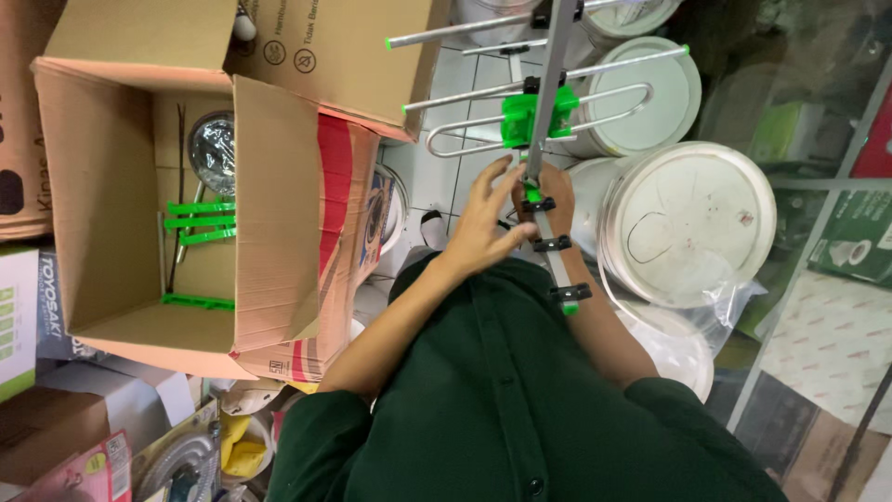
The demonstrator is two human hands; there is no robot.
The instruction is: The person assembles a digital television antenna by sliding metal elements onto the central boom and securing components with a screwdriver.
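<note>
The right hand (pixel 556 200) grips the grey metal antenna boom with green plastic clips (pixel 548 112), fingers wrapped around it. The left hand (pixel 485 223) rests against the boom, fingers spread wide. An open brown cardboard box (pixel 121 186) stands well apart.

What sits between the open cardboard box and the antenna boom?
In the head view, the left hand lies between the cardboard box and the antenna boom, fingers spread, touching the boom. Behind it: a red-printed carton and white floor tiles.

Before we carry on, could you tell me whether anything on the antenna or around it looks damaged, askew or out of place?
Nothing stands out. The grey metal antenna boom with green plastic clips looks straight, held by the right hand with the left hand beside it. Its rods sit crosswise. Loose green parts lie in the open cardboard box, and the white plastic buckets are lidded.
</note>
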